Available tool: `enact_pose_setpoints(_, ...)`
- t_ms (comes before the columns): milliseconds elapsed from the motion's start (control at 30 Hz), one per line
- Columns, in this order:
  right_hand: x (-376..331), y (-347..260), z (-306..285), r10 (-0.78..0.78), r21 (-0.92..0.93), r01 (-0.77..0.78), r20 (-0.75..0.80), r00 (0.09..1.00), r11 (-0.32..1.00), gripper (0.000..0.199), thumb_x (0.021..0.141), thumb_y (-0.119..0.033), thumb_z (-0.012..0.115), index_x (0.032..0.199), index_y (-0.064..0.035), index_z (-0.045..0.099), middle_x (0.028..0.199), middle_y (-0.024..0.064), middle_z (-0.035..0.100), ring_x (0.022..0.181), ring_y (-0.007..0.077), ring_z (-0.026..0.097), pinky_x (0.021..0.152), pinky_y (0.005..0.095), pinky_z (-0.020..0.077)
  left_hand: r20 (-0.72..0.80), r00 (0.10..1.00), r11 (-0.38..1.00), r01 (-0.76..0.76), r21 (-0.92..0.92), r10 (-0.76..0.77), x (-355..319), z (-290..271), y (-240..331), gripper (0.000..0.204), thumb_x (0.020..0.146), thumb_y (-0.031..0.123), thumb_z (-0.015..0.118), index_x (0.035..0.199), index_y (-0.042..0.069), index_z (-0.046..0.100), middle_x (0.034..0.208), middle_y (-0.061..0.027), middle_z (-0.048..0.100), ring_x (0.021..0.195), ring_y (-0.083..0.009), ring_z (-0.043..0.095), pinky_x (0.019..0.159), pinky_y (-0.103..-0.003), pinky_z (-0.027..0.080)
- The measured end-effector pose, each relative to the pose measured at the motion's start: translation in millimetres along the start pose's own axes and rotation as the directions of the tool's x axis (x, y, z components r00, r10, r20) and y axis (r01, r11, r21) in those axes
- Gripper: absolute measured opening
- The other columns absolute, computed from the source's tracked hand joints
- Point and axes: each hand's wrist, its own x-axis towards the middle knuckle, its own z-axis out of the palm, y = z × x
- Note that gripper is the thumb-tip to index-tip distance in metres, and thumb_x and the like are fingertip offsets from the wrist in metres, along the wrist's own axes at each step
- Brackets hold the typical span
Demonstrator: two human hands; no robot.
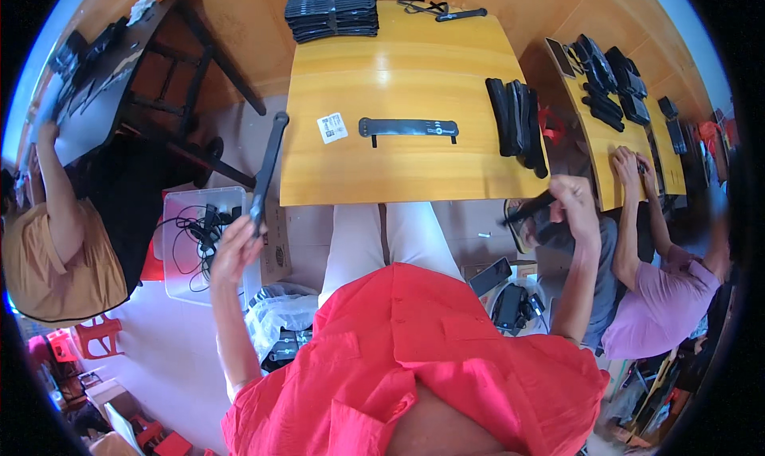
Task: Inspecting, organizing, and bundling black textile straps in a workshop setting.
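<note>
My left hand is closed round the lower end of a long black bar with a rounded tip, held upright off the table's left edge. My right hand pinches a dark strap-like strip just past the table's front right corner. Between the hands, a flat black panel with rounded ends and two short tabs lies on the yellow wooden table. Left of that panel is a white sticker with black square codes. Several black folded strips lie side by side along the right edge.
Stacked black flat pieces stand at the back left; another black bar lies at the back. A clear bin of cables sits on the floor at left. People work at both sides, one in a pink shirt at another table.
</note>
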Motion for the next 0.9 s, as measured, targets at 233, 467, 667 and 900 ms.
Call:
enact_pose_setpoints(233, -5.7, -15.4, 31.9, -0.200, -0.387, 0.237, 0.134, 0.971, 0.891, 0.016, 0.080, -0.009, 0.061, 0.074, 0.0055, 0.061, 0.055, 0.0038, 0.052, 0.045, 0.0065, 0.048, 0.043, 0.0221, 0.0369, -0.225, 0.972, 0.997, 0.071, -0.011, -0.072, 74.2, 73.7, -37.0, 0.019, 0.086, 0.024, 0.058, 0.084, 0.005, 0.055, 0.051, 0.0001, 0.048, 0.037, -0.0057, 0.040, 0.034, -0.018, 0.028)
enact_pose_setpoints(467, -13.1, -2.9, 26.8, -0.013, -0.208, 0.021, 0.040, 0.999, 0.978, 0.011, 0.076, -0.002, 0.064, 0.085, 0.0034, 0.066, 0.063, 0.0061, 0.057, 0.050, 0.0080, 0.053, 0.045, 0.0210, 0.0418, -0.537, 0.841, 0.941, 0.132, 0.312, 0.060, 82.0, 95.7, -50.6, 0.024, 0.082, 0.021, 0.062, 0.068, 0.004, 0.051, 0.048, -0.0029, 0.050, 0.036, -0.0088, 0.045, 0.033, -0.021, 0.033)
enact_pose_setpoints(667, -10.0, -0.8, 28.8, -0.096, -0.161, 0.113, 0.108, 0.989, 0.981, 0.009, 0.075, -0.001, 0.064, 0.083, 0.0048, 0.065, 0.067, 0.0069, 0.058, 0.056, 0.0094, 0.057, 0.052, 0.0211, 0.0460, -0.469, 0.861, 0.854, 0.082, 0.513, 0.199, 82.9, 94.2, -52.6, 0.020, 0.079, 0.016, 0.065, 0.067, 0.003, 0.055, 0.048, -0.0022, 0.050, 0.040, -0.0079, 0.046, 0.037, -0.023, 0.034)
enact_pose_setpoints(900, -10.2, -4.9, 38.4, -0.139, -0.181, 0.157, 0.105, 0.985, 0.971, 0.010, 0.072, 0.002, 0.061, 0.081, 0.0034, 0.065, 0.069, 0.0088, 0.059, 0.060, 0.0137, 0.058, 0.056, 0.0247, 0.0461, -0.477, 0.804, 0.804, -0.002, 0.595, 0.355, 80.1, 106.1, -39.9, 0.016, 0.079, 0.014, 0.064, 0.072, 0.002, 0.057, 0.051, -0.0021, 0.053, 0.045, -0.0087, 0.050, 0.043, -0.023, 0.038)
